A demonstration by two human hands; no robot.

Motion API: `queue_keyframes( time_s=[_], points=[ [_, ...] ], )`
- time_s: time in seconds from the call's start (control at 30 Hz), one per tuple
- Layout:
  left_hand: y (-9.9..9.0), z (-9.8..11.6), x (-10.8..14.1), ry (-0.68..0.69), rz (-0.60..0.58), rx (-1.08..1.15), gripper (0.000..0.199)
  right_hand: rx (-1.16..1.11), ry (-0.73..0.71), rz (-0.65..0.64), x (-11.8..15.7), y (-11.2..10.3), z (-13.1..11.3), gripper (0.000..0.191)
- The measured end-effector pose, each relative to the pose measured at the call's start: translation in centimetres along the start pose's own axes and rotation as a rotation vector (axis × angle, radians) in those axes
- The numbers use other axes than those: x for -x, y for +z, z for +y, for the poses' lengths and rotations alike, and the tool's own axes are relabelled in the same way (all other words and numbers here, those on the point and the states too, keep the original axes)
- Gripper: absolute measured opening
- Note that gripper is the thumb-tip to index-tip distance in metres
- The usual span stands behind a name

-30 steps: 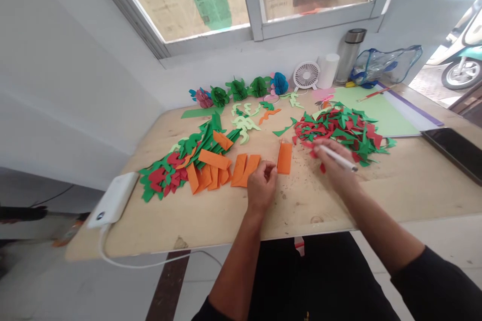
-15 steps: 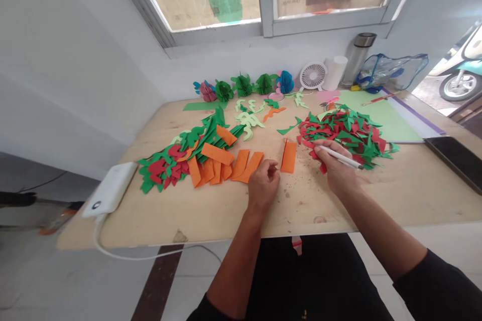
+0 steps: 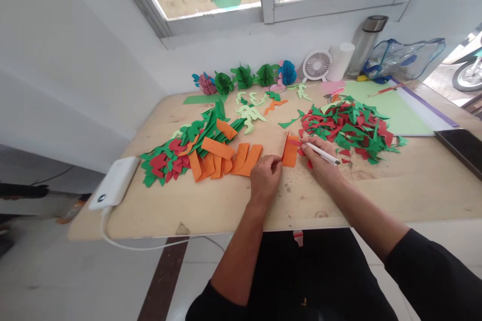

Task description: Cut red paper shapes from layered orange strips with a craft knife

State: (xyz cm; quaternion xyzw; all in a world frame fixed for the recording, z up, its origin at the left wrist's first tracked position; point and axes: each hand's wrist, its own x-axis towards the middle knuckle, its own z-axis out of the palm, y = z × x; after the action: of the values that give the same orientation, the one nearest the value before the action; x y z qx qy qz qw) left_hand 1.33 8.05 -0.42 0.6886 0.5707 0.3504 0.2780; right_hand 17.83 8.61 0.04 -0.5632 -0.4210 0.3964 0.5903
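Observation:
A folded orange paper piece [image 3: 289, 155] stands partly open on the wooden table. The curled fingers of my left hand [image 3: 264, 176] pinch its left edge. In my right hand [image 3: 322, 160] lies a white pen [image 3: 323, 153], its dark end pointing right and away from the paper. The same fingertips hold a small red paper cutout [image 3: 294, 143] against the upper part of the orange piece. More folded orange strips [image 3: 250, 160] lie just left of my left hand, beside green and red cutouts [image 3: 165, 163].
A heap of red and green scraps [image 3: 350, 128] lies beyond my right hand. Paper figures [image 3: 243, 77], a small fan [image 3: 317, 65] and a bottle [image 3: 367, 45] line the wall. A phone [image 3: 461, 148] rests at right, a white power bank [image 3: 115, 183] at left.
My right hand has moved left with the pen, bringing the red cutout onto the orange paper. My left fingers now meet that paper's edge. The view has shifted slightly.

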Motion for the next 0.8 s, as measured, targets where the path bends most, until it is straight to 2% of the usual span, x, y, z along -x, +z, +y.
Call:
queue_keyframes(
  time_s=[0.17,0.33,0.53,0.67,0.8],
  points=[
    [0.3,-0.1,0.0,0.019,0.076,0.018,0.011,0.006,0.003,-0.005,0.0,-0.1,0.4,0.027],
    [0.1,0.1,0.3,0.015,0.238,0.054,0.013,-0.009,0.005,0.018,-0.1,-0.2,0.2,0.028],
    [-1.5,0.8,0.6,0.025,0.380,0.013,0.011,-0.070,-0.005,0.087,-0.4,-0.2,0.1,0.027],
    [-2.5,0.5,1.1,0.027,0.488,-0.069,0.012,-0.094,0.004,0.111,-0.3,-0.2,-0.2,0.026],
    [-3.2,0.4,2.0,-0.007,0.562,-0.028,0.014,-0.104,0.001,0.138,-0.3,-0.3,-0.7,0.025]
  ],
)
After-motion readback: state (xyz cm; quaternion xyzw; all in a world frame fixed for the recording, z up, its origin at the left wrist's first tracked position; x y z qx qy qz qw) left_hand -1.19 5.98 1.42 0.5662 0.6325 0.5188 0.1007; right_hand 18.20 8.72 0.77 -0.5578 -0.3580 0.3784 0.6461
